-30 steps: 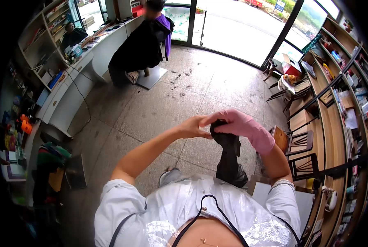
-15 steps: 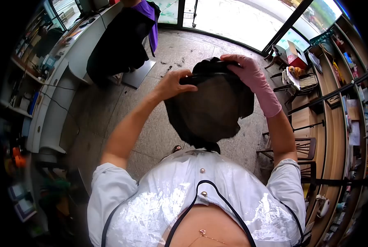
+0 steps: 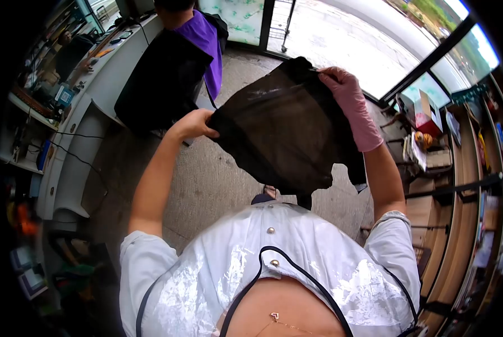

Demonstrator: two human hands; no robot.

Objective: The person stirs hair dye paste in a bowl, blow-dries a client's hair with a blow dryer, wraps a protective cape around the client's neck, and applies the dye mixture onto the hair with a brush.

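Observation:
A thin black cloth point(image 3: 279, 123), sheer brown in its middle, is spread in the air in front of my body. My bare left hand point(image 3: 196, 124) pinches its left corner between thumb and fingers. At the upper right, my right hand point(image 3: 344, 92), in a pink glove, grips the cloth's top edge. The cloth's lower edge is uneven, with a notch at the lower right, and it hangs above the grey floor point(image 3: 198, 185).
A person point(image 3: 198, 42) in a purple top and black cape sits ahead on the left, beside a white counter point(image 3: 97, 76) with cables. Wooden shelves point(image 3: 451, 224) and a chair with piled items point(image 3: 428, 154) stand right. Glass doors point(image 3: 330, 42) are ahead.
My hands have moved apart, the left one leftward and down, stretching the bunched cloth wider. The view has shifted, so more of the seated person shows.

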